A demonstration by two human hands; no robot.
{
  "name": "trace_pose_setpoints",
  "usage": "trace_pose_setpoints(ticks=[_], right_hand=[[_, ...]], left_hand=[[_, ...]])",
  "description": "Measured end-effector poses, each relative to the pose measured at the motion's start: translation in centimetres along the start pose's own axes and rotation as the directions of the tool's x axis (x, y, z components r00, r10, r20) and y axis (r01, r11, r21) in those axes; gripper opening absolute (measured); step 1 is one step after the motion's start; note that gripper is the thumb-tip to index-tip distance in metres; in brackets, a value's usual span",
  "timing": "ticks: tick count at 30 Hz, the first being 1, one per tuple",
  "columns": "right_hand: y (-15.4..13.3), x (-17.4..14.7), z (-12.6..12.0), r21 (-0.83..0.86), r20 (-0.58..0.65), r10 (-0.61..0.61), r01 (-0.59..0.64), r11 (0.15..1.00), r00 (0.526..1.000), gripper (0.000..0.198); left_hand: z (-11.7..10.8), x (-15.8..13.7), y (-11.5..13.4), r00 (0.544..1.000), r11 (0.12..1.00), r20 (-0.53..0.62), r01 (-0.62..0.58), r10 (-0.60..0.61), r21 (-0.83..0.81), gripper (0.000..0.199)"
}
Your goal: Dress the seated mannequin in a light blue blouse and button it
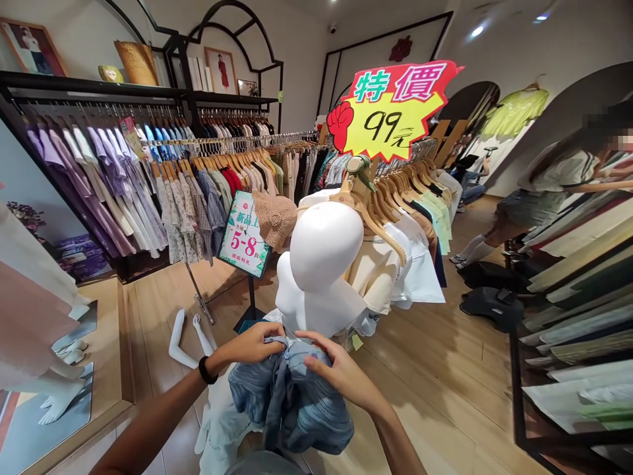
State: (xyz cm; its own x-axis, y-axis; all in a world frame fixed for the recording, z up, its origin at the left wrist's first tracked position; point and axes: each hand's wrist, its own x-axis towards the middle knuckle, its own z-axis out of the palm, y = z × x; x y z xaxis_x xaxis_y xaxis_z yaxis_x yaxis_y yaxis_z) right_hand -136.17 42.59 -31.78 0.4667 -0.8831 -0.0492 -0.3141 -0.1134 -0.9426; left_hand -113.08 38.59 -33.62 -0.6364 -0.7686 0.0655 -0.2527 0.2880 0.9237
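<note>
Left grip [257,342] around top edge of blue garment [316,409], right grip [342,375] against it, closure unclear, open floor [435,376] rightward.

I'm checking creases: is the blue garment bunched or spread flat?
Bunched: the blue garment shows thick folds below the left hand and right hand.

We work from a single view, supplied by a camera worn on the head. The lens faces forward and down, and we look from above onto the mannequin [321,290] at close range. Our forearms [163,429] enter at the bottom edge; the left hand [254,343] and right hand [341,369] lie near the lens, just below centre. The field is wide: we cover the floor [415,396] below, hanging clothes [210,191] farther off, and a ceiling light [477,31] above. Uprights lean toward the side edges.
</note>
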Motion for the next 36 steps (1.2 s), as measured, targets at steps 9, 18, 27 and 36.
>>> trace_pose_setpoints(ticks=[9, 18, 27, 36], right_hand=[[0.5, 0.6, 1.9, -0.125, -0.132, 0.040, -0.057, 0.991, 0.990, 0.038], [0.8, 0.6, 2.1, -0.007, -0.123, -0.097, 0.097, 0.995, 0.988, 0.033], [-0.3, 0.0, 1.9, 0.092, -0.089, 0.010, -0.002, 0.996, 0.996, 0.039], [-0.9, -0.4, 2.5, 0.110, -0.114, 0.016, -0.003, 0.994, 0.993, 0.039]], left_hand=[[-0.2, -0.7, 1.4, 1.000, 0.995, -0.012, -0.013, 0.014, 0.104, 0.021], [-0.7, -0.5, 1.6, 0.998, 0.998, 0.030, -0.065, 0.064, 0.023, 0.030], [-0.4, -0.9, 3.3, 0.991, 0.976, 0.090, 0.116, -0.101, -0.185, 0.045], [-0.8, -1.4, 3.6, 0.984, 0.980, 0.137, 0.133, -0.113, -0.149, 0.038]])
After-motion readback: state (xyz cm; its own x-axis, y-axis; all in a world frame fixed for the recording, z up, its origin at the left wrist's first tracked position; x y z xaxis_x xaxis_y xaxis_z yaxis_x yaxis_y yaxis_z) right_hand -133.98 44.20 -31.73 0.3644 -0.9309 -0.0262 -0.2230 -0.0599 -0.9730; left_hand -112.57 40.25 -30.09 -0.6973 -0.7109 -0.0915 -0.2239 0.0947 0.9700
